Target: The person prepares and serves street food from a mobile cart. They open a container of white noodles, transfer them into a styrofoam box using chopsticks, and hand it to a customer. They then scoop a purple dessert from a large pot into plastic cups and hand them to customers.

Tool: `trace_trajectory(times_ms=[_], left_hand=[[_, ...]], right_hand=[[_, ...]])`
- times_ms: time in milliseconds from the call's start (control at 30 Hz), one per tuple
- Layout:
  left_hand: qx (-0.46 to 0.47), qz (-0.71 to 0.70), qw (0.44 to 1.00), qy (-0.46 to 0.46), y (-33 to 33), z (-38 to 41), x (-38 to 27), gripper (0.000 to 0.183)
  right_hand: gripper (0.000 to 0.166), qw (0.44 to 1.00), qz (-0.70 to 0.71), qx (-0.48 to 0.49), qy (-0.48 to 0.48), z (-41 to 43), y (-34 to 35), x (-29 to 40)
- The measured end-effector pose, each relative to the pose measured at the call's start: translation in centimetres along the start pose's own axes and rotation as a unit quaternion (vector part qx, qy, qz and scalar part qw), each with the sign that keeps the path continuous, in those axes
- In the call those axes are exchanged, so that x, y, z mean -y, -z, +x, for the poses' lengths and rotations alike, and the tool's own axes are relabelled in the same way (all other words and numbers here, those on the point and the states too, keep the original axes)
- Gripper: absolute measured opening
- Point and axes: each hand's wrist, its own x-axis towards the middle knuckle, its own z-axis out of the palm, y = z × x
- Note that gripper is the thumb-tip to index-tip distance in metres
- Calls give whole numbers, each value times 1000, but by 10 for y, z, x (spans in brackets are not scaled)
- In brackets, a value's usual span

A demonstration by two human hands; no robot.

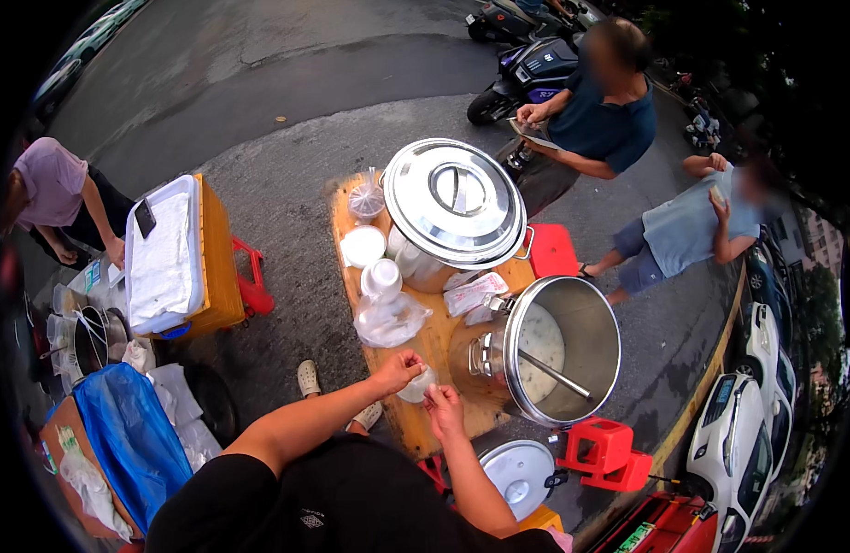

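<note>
My left hand (396, 371) and my right hand (444, 413) meet over the front of a wooden table (390, 428). Between their fingertips is a small round translucent plastic piece (415, 387), a lid or a shallow bowl; I cannot tell which. Just beyond lies a thin plastic bag (391, 321), touching a stack of white bowls (381, 278). To the right stands a tall steel pot (570, 304) of pale liquid with dark bits. A metal ladle handle (556, 375) leans inside it. Packets bearing red print (474, 294) lie behind the pot.
A lidded steel pot (454, 200) stands at the table's far end. Red stools (597, 442) and a metal lid (518, 477) are low at right. An orange crate (221, 256) stands left. One person (604, 117) is beyond the table, another (701, 221) at right, a third (58, 186) at left.
</note>
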Motion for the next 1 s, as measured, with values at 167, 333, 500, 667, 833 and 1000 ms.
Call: trace_trajectory(times_ms=[167,333,500,667,833,1000], left_hand=[[32,24,999,21,-24,-20,-13,27],[74,27,997,17,-26,-34,3,43],[68,92,993,6,-31,-52,-34,54],[76,-72,992,76,-36,-51,-31,54],[67,18,992,105,-32,-53,-55,55],[35,114,992,43,3,-25,-18,43]], right_hand=[[10,988,-115,17,100,6,3,-15],[11,987,-101,12,126,9,-5,-16],[12,989,-117,22,85,1,-15,-9],[10,989,-131,4,69,7,-13,-13],[12,990,-111,-15,88,7,-15,-8],[11,996,-74,19,53,6,-4,-2]])
